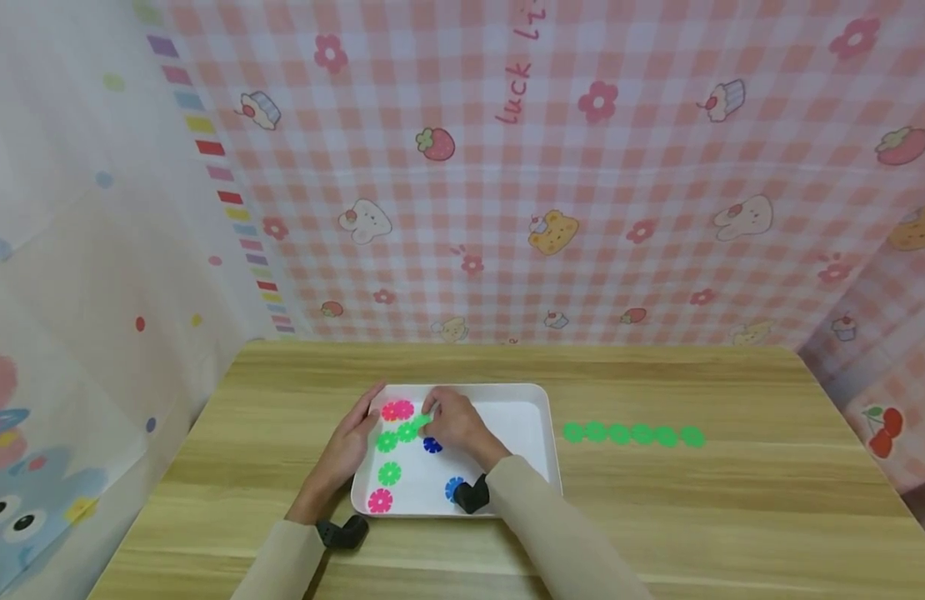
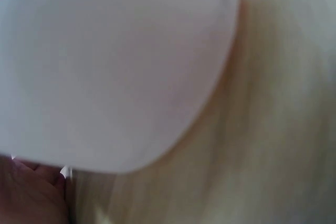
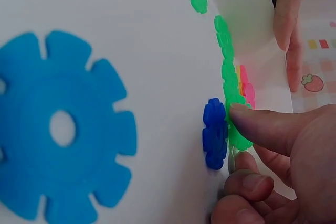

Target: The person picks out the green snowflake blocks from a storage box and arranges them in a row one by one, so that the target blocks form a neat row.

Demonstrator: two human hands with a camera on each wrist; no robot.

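Observation:
My right hand (image 1: 457,418) pinches a green notched plastic disc (image 3: 236,116) between thumb and fingers, over the white tray (image 1: 507,417). That disc lines up with other green discs (image 1: 397,437) at the tray's left; whether they are joined I cannot tell. Just beside the fingers stands a dark blue disc (image 3: 215,134). At the tray's left rim, my left hand (image 1: 350,442) holds the edge, thumb inside and fingers outside. The left wrist view is blurred and shows the tray's underside or wall (image 2: 105,66) and part of the hand (image 2: 31,195).
Inside the tray lie a pink disc (image 1: 380,501), a green disc (image 1: 390,473), a light blue disc (image 3: 63,129) and a pink-orange pair (image 1: 397,410). Right of the tray, a row of several green discs (image 1: 633,433) lies on the wooden table (image 1: 695,517). A checked cloth (image 1: 507,192) hangs behind.

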